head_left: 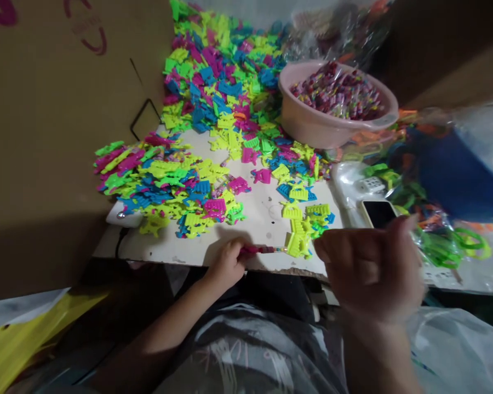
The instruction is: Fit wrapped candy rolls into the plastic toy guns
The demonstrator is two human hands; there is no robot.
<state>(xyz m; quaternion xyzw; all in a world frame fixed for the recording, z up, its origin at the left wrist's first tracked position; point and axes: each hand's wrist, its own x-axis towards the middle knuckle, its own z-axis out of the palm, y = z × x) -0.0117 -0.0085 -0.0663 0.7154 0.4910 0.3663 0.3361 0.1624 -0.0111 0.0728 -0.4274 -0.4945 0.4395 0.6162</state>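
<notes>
My left hand point(227, 264) is closed at the table's front edge. It pinches a dark pink plastic piece point(250, 249), from which a slim wrapped stick with small coloured beads point(274, 249) points right. The stick's tip reaches a small group of yellow comb-like plastic pieces point(298, 238). My right hand point(370, 268) is raised nearer the camera, right of that group, its fingers curled in and its thumb up. It is slightly blurred, and whatever its fingers may hold is hidden. A heap of mixed pink, green, blue and yellow pieces point(168, 175) lies to the left.
A larger pile of plastic pieces point(217, 71) covers the back. A pink basin point(312, 123) full of small wrapped items stands back right. Further right are a phone point(378, 213), a power strip point(372, 185), green plastic loops point(443, 249) and a blue object point(460, 175). A cardboard box point(66, 137) walls the left.
</notes>
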